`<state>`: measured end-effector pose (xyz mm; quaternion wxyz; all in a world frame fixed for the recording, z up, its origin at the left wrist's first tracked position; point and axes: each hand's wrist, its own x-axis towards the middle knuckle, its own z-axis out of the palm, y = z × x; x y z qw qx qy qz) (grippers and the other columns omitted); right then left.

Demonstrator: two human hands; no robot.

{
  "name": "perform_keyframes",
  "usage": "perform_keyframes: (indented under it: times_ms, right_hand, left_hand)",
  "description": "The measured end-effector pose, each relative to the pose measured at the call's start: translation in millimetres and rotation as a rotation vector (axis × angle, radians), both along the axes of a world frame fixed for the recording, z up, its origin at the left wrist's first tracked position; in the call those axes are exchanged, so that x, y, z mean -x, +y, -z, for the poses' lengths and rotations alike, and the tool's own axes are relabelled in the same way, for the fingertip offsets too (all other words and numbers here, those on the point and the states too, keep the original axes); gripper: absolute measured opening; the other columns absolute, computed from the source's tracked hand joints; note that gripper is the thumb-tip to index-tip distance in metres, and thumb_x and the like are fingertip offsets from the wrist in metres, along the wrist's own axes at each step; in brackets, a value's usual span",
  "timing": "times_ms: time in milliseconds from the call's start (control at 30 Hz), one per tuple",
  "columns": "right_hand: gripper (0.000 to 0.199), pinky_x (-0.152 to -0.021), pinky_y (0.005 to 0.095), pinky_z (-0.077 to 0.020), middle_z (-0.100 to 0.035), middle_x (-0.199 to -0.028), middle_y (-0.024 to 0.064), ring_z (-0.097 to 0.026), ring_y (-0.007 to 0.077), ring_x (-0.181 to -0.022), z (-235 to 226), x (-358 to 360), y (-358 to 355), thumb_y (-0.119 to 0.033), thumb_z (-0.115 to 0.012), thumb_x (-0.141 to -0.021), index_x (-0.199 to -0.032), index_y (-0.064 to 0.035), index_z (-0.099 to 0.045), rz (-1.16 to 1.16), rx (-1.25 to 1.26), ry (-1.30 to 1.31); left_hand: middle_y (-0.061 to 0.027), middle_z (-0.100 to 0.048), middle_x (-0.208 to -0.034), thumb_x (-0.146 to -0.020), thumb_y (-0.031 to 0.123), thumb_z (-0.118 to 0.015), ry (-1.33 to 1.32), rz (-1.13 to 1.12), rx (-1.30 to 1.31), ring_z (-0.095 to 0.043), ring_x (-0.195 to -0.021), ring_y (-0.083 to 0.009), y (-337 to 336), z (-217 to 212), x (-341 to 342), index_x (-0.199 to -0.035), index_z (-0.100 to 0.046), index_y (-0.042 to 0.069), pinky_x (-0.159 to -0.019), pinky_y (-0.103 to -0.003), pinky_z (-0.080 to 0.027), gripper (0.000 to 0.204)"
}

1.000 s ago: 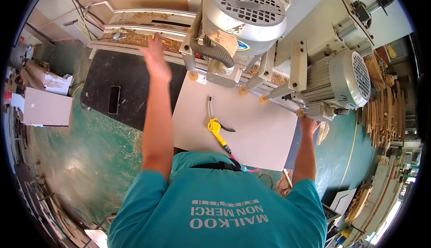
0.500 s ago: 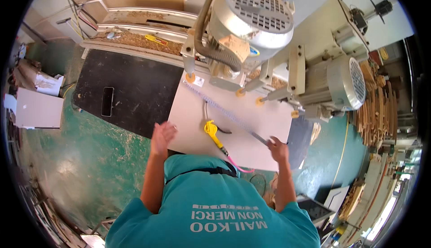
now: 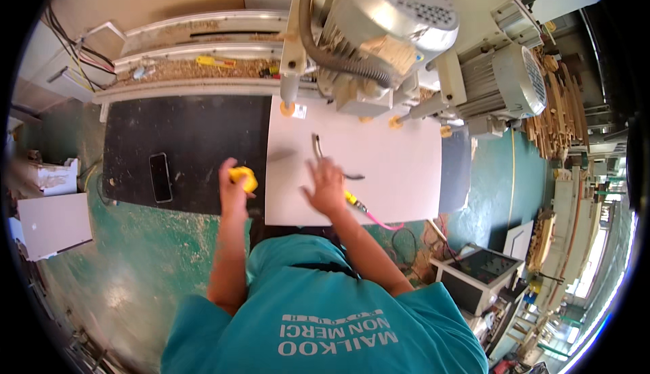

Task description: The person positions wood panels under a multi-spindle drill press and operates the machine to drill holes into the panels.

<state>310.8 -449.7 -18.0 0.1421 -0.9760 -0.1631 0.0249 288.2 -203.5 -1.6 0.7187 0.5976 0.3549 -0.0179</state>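
Observation:
My left hand [image 3: 232, 194] is closed round a compact yellow tape measure [image 3: 244, 178], blurred by motion, over the board's left edge. No blade shows out of it. My right hand [image 3: 326, 188] is open, fingers spread, above a pale, flat board [image 3: 406, 184]. Beneath or beside that hand lies an air blow gun [image 3: 350, 197] with a yellow handle, its head hidden by the hand. The gun's thin nozzle [image 3: 318, 145] and a dark lever [image 3: 354, 177] stick out past the fingers, and a pink hose [image 3: 386, 226] runs off the board's near edge.
The board lies on a black table [image 3: 196, 120], with a phone [image 3: 160, 178] at left. A machine motor [image 3: 399, 22] and a second motor [image 3: 504, 79] overhang the far side. A yellow cutter [image 3: 215, 62] lies on a dusty rail. A boxy unit [image 3: 474, 279] stands at right.
The long strip that lay across the board, its near end at my right hand, is gone. My right hand has moved left over the blow gun. My left hand, earlier open, now holds the tape measure.

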Motion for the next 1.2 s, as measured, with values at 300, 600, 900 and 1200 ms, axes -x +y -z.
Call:
perform_keyframes:
  times_ms: [300,600,900,1200]
  right_hand:
    - [0.053,-0.083,0.0443,-0.0504,-0.067,-0.098,0.0107,-0.065,0.0297,-0.096,3.9,61.3,-130.2,-0.014,-0.061,-0.077,-0.130,-0.0183,-0.058,0.396,0.159,0.117]
    - [0.029,-0.059,0.0322,-0.0498,-0.065,-0.080,0.0036,-0.062,0.0134,-0.069,-67.8,249.0,-292.9,-0.033,-0.063,-0.093,-0.105,-0.0074,-0.066,0.936,-0.643,0.736]
    - [0.036,-0.050,0.0222,-0.0389,-0.069,-0.095,0.0087,-0.063,0.0132,-0.071,-32.9,384.1,-414.4,-0.034,-0.057,-0.100,-0.121,-0.0050,-0.056,1.401,-1.375,-0.229]
    - [0.029,-0.052,0.0208,-0.0387,-0.071,-0.096,0.0091,-0.062,0.0089,-0.072,-1.8,408.5,-307.8,-0.031,-0.053,-0.102,-0.123,-0.0115,-0.052,1.362,-1.735,-0.123]
  left_hand:
    - [-0.0078,-0.032,-0.156,-0.082,0.035,-0.071,0.199,0.769,-1.546,-0.020,-0.146,-0.0353,111.5,36.8,10.8,-0.138,-0.052,0.022,-0.111,-0.059,-0.028,0.060]
    - [-0.0088,-0.030,-0.158,-0.070,0.032,-0.080,-0.511,1.372,-1.144,-0.022,-0.148,-0.0324,-78.4,38.6,60.5,-0.142,-0.049,0.025,-0.117,-0.061,-0.017,0.079]
    - [-0.0018,0.011,-0.165,-0.054,0.024,-0.091,0.135,1.808,-1.503,0.009,-0.151,-0.0317,-157.2,-2.9,22.5,-0.156,-0.008,0.042,-0.112,-0.073,-0.012,0.133]
    - [-0.0028,0.020,-0.163,-0.051,0.033,-0.093,0.223,1.826,-1.559,0.014,-0.150,-0.0332,-171.4,0.2,24.9,-0.155,0.002,0.042,-0.108,-0.076,-0.019,0.141]
